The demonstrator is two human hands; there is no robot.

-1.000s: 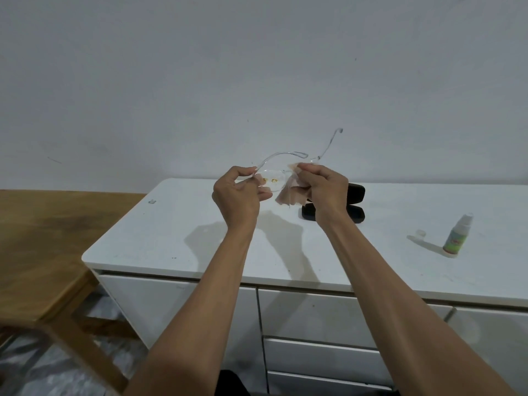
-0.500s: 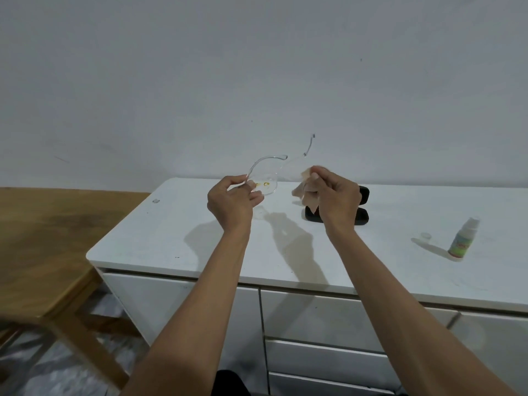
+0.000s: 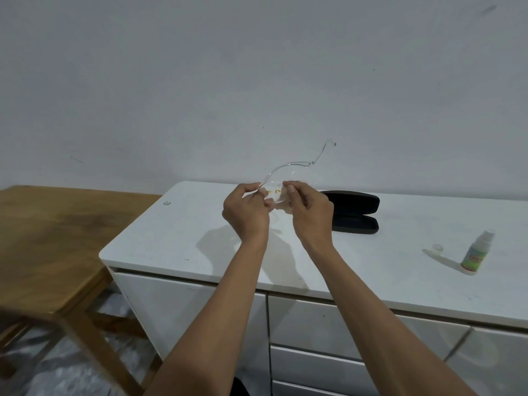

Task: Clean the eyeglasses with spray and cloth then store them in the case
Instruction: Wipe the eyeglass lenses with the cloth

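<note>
Both hands have closed back together since half a second ago, cloth meeting lens again above the cabinet [image 3: 177, 238]. Biggest first: white cabinet top, wooden table [image 3: 51, 238] to its left. Left hand [image 3: 247, 214] pinches the clear glasses [image 3: 281, 178] at the frame's left end; right hand [image 3: 310, 212] pinches a pale cloth [image 3: 283, 202] against the lens, most of the cloth hidden behind the fingers. One temple arm curls up toward the wall. Black case [image 3: 355, 211] lies open behind the right hand, nothing visible inside, its near end covered by the wrist. Spray [image 3: 477, 251] stands far right, uncapped, tiny clear cap [image 3: 437, 247] just beside it. Label unreadable.
</note>
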